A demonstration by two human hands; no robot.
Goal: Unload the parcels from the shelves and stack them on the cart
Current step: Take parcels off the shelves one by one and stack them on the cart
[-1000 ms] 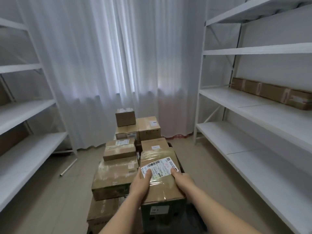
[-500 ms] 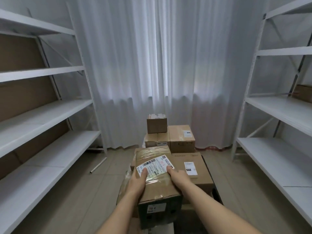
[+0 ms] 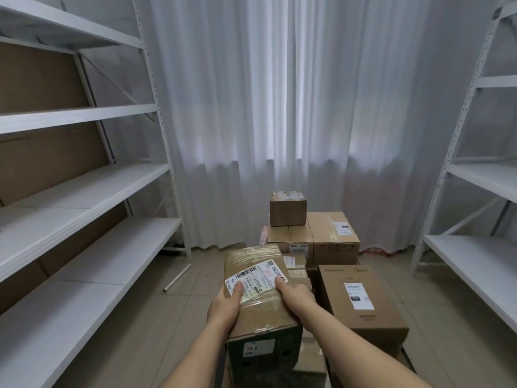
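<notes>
1. Judged well along: several cardboard parcels already piled on the cart (image 3: 407,359), only a dark edge of it showing at the lower right
2. Taped parcel (image 3: 258,289) held over the near left of the pile, left of the large carton (image 3: 361,299); whether resting on anything cannot be told
3. Left hand (image 3: 225,308) curled round its left side, thumb pressed on the shipping label (image 3: 256,278); right hand (image 3: 298,299) gripping the right edge the same way
4. Left shelves (image 3: 84,191) and right shelves (image 3: 481,175) bare in view, so little probably left beyond setting this parcel down
5. Held parcel: brown corrugated card under glossy, crinkled clear tape, dark printed near end with a white sticker
6. Beyond the large carton: small cube box (image 3: 288,208) atop two plain matt cartons, all square-edged
7. Behind the pile: sheer white curtain (image 3: 279,121) in soft vertical folds; shelves smooth, white-painted boards on perforated metal posts
</notes>
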